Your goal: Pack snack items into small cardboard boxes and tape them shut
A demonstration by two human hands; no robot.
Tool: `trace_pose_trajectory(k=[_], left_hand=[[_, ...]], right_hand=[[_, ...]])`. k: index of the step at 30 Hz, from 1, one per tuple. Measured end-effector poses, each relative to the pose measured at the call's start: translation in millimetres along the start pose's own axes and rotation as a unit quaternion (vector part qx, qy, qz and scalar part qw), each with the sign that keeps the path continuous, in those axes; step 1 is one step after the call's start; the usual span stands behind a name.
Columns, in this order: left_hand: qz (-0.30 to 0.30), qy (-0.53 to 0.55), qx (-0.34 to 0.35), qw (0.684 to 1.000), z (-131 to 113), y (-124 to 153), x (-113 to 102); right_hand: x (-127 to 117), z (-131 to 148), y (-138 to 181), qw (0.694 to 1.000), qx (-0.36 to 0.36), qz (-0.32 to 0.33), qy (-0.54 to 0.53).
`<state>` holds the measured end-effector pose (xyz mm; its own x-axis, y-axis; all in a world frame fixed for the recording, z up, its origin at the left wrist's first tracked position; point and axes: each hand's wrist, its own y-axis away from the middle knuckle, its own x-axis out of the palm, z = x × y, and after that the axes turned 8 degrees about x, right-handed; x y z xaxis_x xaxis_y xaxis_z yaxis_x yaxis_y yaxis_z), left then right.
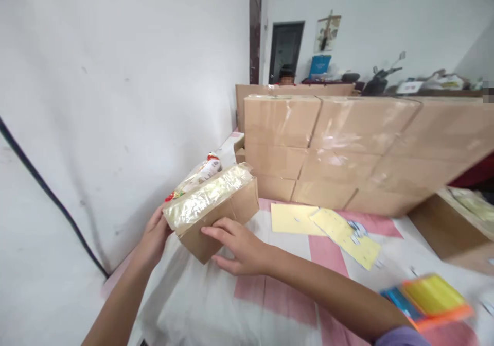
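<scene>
A small brown cardboard box point(219, 227) with clear shiny tape along its top sits tilted on the cloth, close to the white wall. My left hand point(156, 235) is closed around its left end; those fingertips are partly hidden behind the box. My right hand point(241, 248) lies against the near face, fingers apart and loosely bent, with the thumb lower down and not wrapped round anything. Behind the box, against the wall, is a printed plastic packet point(203, 173) with red and green parts.
Stacked taped cartons point(335, 150) form a low wall ahead. Yellow paper sheets point(343, 232) lie before it on the pink-and-white cloth point(278, 299). At right are a blurred yellow, blue and orange item point(428, 299) and another carton point(451, 232). A person point(286, 75) is behind the cartons.
</scene>
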<state>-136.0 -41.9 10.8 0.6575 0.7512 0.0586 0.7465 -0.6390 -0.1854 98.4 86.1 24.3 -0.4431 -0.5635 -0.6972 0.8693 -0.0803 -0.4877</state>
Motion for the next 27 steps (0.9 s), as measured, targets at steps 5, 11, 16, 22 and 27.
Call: trace_pose_trajectory(k=[5,11,16,22,27], left_hand=[[0.157,0.051,-0.068,0.984,14,32,82],[0.353,0.045,-0.109,0.928,25,28,158],[0.345,0.011,-0.071,0.936,25,17,181],[0.154,-0.014,0.117,0.981,3,37,164],[0.351,-0.31,0.342,0.815,-29,99,137]], right_hand=[[5,46,102,0.994,0.101,0.023,0.029],[14,67,157,0.976,0.212,-0.028,0.047],[20,70,164,0.966,0.232,-0.103,0.045],[-24,81,186,0.923,0.189,-0.297,0.155],[-85,52,191,0.893,0.316,-0.294,0.126]])
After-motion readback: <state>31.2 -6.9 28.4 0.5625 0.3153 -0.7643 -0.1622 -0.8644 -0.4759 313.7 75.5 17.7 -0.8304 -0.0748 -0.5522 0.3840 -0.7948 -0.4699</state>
